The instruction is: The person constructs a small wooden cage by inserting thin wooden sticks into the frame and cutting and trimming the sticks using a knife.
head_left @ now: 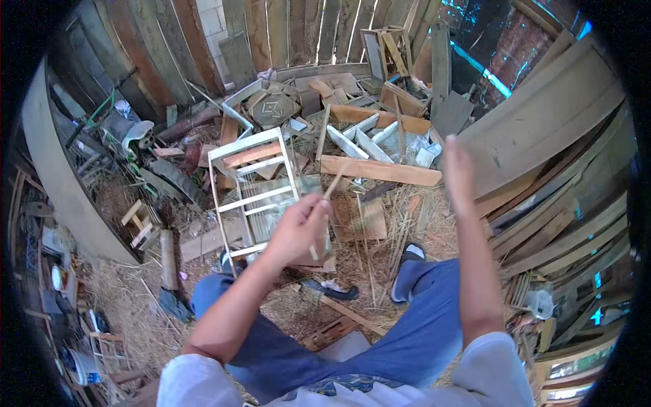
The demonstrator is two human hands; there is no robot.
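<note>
My left hand (298, 227) is closed around a thin wooden stick (336, 180), which points up and away from me at a slant. Just beyond that hand stands a light wooden frame with crossbars (252, 202), tilted among the scraps. My right hand (460, 169) is raised to the right, blurred and seen nearly edge-on. Its fingers look stretched out, and I see nothing in them. Close to it lies the right end of a shallow wooden box (383, 171) holding white boards (369, 145) and crumpled plastic (426, 154).
Straw and loose sticks cover the ground between my legs (427, 292). A big curved panel (536, 122) leans at the right above stacked boards (563, 224). Another panel (74, 176) stands left, beside a wheeled machine (139, 139). Wood scraps pile against the plank wall (298, 34).
</note>
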